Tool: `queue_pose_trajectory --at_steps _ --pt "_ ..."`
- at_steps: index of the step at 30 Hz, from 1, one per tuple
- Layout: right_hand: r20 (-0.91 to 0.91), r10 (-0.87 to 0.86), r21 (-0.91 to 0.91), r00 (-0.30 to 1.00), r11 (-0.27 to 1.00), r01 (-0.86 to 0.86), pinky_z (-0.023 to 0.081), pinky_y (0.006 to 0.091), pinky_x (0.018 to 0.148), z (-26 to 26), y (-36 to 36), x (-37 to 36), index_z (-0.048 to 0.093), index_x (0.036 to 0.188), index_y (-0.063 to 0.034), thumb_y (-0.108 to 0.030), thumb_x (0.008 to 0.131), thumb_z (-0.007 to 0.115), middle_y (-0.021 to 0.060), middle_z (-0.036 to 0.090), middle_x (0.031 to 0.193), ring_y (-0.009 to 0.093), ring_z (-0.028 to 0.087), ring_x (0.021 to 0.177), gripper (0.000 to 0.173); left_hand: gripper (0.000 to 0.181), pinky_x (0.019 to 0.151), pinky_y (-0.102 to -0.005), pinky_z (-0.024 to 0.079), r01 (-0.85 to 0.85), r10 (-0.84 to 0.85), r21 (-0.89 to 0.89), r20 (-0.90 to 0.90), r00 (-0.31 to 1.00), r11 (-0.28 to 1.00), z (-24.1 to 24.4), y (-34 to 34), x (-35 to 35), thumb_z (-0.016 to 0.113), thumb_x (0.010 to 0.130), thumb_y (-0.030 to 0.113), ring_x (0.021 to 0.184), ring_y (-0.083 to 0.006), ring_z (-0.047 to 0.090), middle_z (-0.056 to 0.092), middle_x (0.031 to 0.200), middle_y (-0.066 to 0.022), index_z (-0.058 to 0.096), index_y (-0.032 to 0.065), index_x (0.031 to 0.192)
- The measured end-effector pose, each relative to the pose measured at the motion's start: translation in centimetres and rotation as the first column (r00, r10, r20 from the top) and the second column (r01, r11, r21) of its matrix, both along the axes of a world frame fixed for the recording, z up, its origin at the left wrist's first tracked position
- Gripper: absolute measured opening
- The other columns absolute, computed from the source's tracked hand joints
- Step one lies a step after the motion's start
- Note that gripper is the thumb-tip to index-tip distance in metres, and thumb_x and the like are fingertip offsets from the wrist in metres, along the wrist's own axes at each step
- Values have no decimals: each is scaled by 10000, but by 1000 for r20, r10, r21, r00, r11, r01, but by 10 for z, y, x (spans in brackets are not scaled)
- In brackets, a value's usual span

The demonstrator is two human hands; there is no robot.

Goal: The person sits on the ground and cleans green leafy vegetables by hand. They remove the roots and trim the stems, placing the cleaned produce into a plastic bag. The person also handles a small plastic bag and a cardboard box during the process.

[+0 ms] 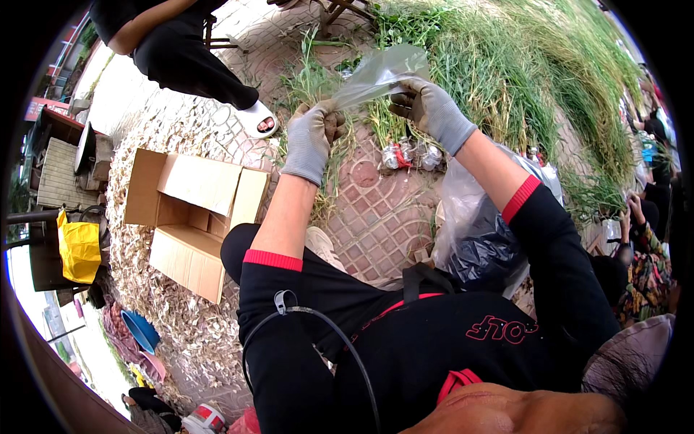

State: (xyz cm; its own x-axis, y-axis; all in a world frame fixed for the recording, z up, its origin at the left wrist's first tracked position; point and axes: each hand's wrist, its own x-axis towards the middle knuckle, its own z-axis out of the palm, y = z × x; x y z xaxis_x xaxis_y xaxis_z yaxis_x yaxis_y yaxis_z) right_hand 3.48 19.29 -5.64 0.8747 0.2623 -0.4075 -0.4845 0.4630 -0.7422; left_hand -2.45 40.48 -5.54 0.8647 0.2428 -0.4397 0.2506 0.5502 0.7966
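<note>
Both of my hands wear grey knit gloves with dirty palms and are raised before me. My left hand (pixel 313 135) pinches the near-left end of a clear plastic bag (pixel 374 76). The bag's right side is held between the thumb and fingers of my right hand (pixel 436 111). Stretched between the hands, the thin film hangs above the paving. Beneath and beyond it lie bundles of green stalks (pixel 385 122), their ends wrapped in clear and red plastic (pixel 404 154). A large clear plastic sack (pixel 461 217) with dark plastic (pixel 485 249) inside stands beside my right leg.
To the left, an opened cardboard box (pixel 198 184) sits on dry, pale husk-like litter (pixel 179 325). A person's foot in a white sandal (pixel 257 120) is just beyond. Long cut grass (pixel 504 81) is heaped at the upper right. Other people (pixel 645 266) sit at the far right.
</note>
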Motion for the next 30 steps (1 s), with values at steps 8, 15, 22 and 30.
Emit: queue_pose_trajectory --at_steps 8,15,22,30 --pt "126 19 -384 992 923 31 482 227 469 18 -13 6 643 872 -56 -159 827 654 3 577 664 83 529 509 112 254 483 -257 474 13 -30 143 118 993 990 30 19 -2 700 813 179 632 -163 610 624 780 -49 567 45 983" --pt "162 104 -472 981 881 -15 457 239 460 2 0 10 649 792 -47 -176 805 668 4 577 638 78 510 497 131 472 454 -237 443 122 -132 400 -3 991 908 34 -19 -6 801 717 289 590 -124 600 617 756 -47 537 17 997" --pt "210 247 -567 946 819 -88 457 213 490 15 11 -4 652 860 -40 -236 818 682 -2 597 684 55 522 530 203 307 393 -208 396 -26 8 484 41 999 875 23 -12 0 730 741 94 476 -93 540 604 693 -32 534 22 966" --pt "232 535 -583 812 745 -324 462 211 573 9 -2 -10 632 988 -20 -252 834 666 -5 613 787 48 543 655 280 252 388 -189 409 -115 57 320 185 981 941 38 12 4 715 748 53 416 -78 503 569 600 -17 542 6 925"
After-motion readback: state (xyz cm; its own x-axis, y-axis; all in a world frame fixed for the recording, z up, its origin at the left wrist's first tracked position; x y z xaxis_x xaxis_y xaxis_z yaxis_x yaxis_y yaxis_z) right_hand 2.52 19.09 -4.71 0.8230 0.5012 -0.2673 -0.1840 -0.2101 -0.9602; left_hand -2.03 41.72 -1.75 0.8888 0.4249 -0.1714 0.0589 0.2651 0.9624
